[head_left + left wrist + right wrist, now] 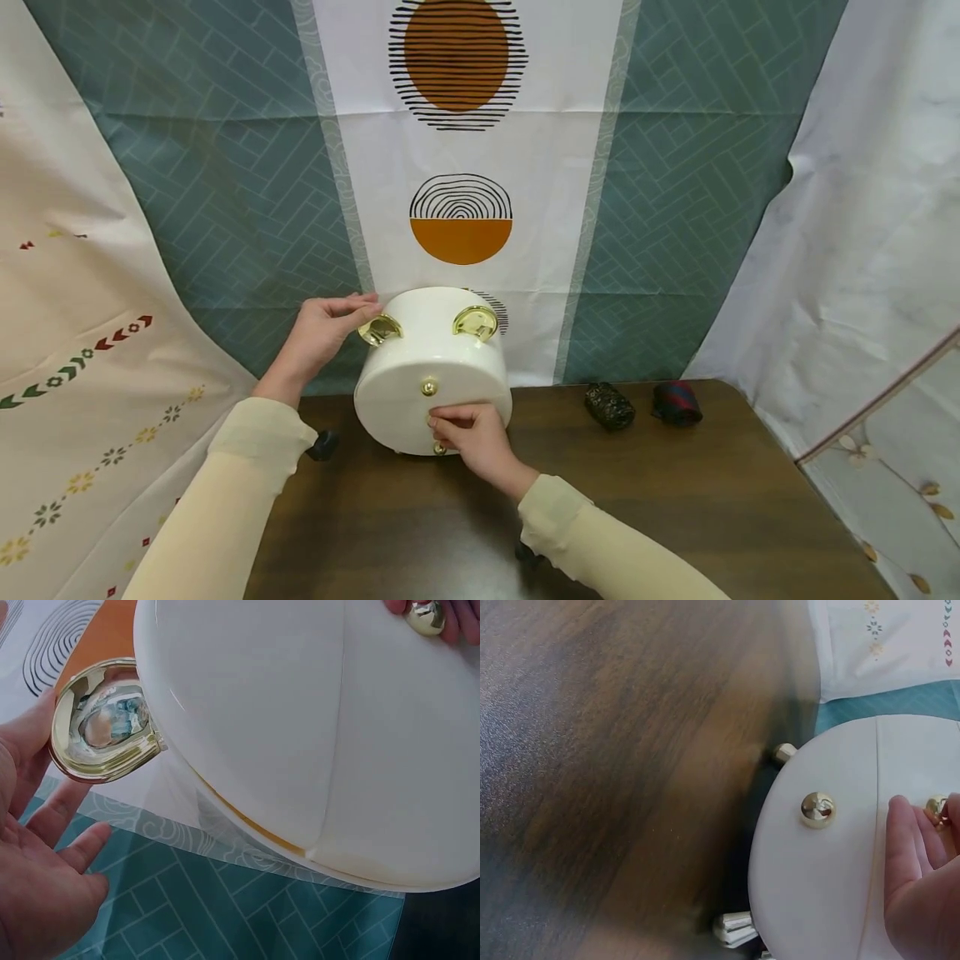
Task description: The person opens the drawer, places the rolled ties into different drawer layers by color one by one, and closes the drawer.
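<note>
A white round box (431, 333), shaped like a twin-bell alarm clock, stands on the table against the cloth. It has seams across its front, gold knobs and gold feet. My right hand (476, 437) pinches the middle knob (934, 810) between thumb and fingers. An upper knob (428, 387) and a lower knob (818, 810) show on either side of that hand. My left hand (322, 333) is up at the left gold bell (101, 724), its fingertips touching the rim and the other fingers spread loosely. The right gold bell (476, 322) is untouched.
Two small dark rolls, one black speckled (609, 406) and one dark red and blue (677, 403), lie near the back right of the brown wooden table (637, 492). Patterned cloth (247, 183) hangs behind the box and at both sides.
</note>
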Demonstrator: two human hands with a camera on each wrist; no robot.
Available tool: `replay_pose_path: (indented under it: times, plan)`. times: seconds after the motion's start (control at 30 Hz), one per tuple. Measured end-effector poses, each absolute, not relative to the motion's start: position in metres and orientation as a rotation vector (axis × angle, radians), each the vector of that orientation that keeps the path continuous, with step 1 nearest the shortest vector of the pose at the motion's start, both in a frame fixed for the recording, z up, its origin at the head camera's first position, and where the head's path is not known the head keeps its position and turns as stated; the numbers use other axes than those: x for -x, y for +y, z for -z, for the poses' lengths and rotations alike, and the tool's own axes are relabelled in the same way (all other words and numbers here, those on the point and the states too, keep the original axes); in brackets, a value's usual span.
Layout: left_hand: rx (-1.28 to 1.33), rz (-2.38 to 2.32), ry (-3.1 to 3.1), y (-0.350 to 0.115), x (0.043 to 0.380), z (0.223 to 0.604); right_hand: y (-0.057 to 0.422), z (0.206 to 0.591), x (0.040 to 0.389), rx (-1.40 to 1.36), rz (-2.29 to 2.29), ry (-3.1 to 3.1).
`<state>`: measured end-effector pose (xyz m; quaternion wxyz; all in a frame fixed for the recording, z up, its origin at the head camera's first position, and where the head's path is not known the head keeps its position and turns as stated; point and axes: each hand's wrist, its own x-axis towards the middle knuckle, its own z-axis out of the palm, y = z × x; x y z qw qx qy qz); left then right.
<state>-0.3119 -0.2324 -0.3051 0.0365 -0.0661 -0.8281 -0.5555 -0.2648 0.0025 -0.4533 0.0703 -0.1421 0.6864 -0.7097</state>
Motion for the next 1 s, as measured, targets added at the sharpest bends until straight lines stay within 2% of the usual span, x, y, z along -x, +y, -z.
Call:
replay_pose_path:
  times: [0.33,0.63,1.0]
  plan:
    - [0.219,1.658,-2.549,-0.241,0.319,0.314,0.003,0.431,0.247,0.509,2.116,2.061]
    - [0.202,1.692,-2.544,-0.238,0.323,0.313,0.009,0.453,0.257,0.581,2.046,2.194]
    - [0.173,1.671,-2.568,-0.240,0.321,0.313,0.012,0.454,0.251,0.660,1.908,2.309]
